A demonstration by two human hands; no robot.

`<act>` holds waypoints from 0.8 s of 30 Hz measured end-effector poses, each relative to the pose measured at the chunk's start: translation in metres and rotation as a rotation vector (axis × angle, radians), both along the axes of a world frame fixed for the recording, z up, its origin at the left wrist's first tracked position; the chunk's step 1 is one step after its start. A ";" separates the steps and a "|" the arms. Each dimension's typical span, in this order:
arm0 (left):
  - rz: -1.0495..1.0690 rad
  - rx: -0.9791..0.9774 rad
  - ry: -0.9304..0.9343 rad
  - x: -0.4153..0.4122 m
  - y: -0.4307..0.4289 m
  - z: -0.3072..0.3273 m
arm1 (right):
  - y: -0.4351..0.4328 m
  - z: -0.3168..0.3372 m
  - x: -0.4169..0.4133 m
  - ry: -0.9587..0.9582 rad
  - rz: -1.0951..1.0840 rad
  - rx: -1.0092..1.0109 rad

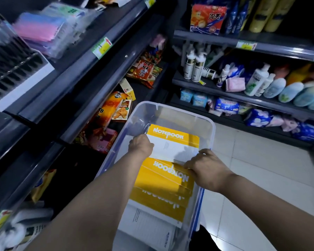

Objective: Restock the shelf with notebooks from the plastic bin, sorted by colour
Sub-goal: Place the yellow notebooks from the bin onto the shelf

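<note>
A clear plastic bin point(170, 111) sits on the floor below me, holding several yellow and white notebooks. The top yellow notebook point(172, 140) lies flat at the bin's far end, and more yellow notebooks point(161, 180) overlap nearer me. My left hand point(140, 144) grips the left edge of the top notebook. My right hand point(205, 165) pinches its near right corner. White notebooks point(143, 225) lie at the bin's near end. The dark shelf point(91, 57) on my left carries pink and blue packs point(38, 28).
Snack bags point(145, 71) and boxes fill the lower left shelves. On the right, shelves hold bottles point(256, 80), tissue packs point(225, 105) and a red pack point(207, 17). Pale floor tiles point(261, 178) lie to the right of the bin.
</note>
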State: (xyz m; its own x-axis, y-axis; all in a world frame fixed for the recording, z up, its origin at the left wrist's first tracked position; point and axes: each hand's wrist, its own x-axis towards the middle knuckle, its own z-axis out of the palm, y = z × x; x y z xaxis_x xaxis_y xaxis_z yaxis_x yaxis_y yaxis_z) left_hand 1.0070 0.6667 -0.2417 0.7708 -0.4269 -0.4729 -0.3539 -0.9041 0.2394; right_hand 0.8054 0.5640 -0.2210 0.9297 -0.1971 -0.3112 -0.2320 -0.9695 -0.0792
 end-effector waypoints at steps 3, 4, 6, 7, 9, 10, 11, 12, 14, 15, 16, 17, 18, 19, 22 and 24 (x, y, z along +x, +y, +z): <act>0.068 -0.034 0.040 -0.002 0.009 0.011 | 0.000 0.001 0.003 0.016 0.011 0.004; 0.096 -0.052 0.063 -0.003 0.012 0.014 | -0.001 0.000 0.003 0.017 0.005 0.015; 0.152 -0.101 0.097 -0.006 0.019 0.022 | -0.001 -0.001 0.005 0.011 -0.006 0.024; 0.172 -0.128 0.113 -0.008 0.023 0.024 | -0.001 -0.001 0.006 0.008 -0.012 0.022; 0.196 -0.156 0.141 -0.012 0.034 0.029 | 0.000 0.001 0.009 0.009 -0.036 0.027; 0.190 -0.139 0.160 -0.015 0.041 0.031 | 0.001 0.002 0.010 0.012 -0.044 0.026; 0.172 -0.108 0.194 -0.017 0.050 0.031 | 0.002 0.004 0.012 0.017 -0.046 0.021; 0.152 -0.066 0.241 -0.019 0.059 0.030 | 0.004 0.006 0.014 0.027 -0.044 0.014; 0.090 0.039 0.336 -0.026 0.078 0.023 | 0.008 0.008 0.019 0.051 -0.039 0.007; 0.050 0.105 0.368 -0.031 0.088 0.022 | 0.011 0.009 0.021 0.065 -0.036 0.014; 0.007 0.171 0.382 -0.036 0.096 0.021 | 0.015 0.009 0.023 0.082 -0.029 0.022; -0.037 0.228 0.374 -0.040 0.101 0.022 | 0.019 0.008 0.024 0.101 -0.012 0.024; -0.084 0.271 0.321 -0.042 0.103 0.025 | 0.024 0.005 0.026 0.124 0.015 0.018; -0.127 0.300 0.212 -0.041 0.101 0.030 | 0.028 0.003 0.027 0.149 0.048 0.003; -0.183 0.214 -0.182 -0.028 0.083 0.040 | 0.037 -0.004 0.028 0.207 0.131 -0.051; -0.251 0.113 -0.190 -0.021 0.068 0.034 | 0.037 -0.006 0.027 0.222 0.142 -0.060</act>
State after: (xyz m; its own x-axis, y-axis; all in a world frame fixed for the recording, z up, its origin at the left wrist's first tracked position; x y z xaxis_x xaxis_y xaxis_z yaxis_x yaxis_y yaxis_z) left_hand 0.9857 0.7343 -0.2074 0.7270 -0.5677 -0.3863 -0.5977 -0.8001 0.0511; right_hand 0.8325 0.6005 -0.2271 0.8595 -0.0936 -0.5025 -0.0982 -0.9950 0.0174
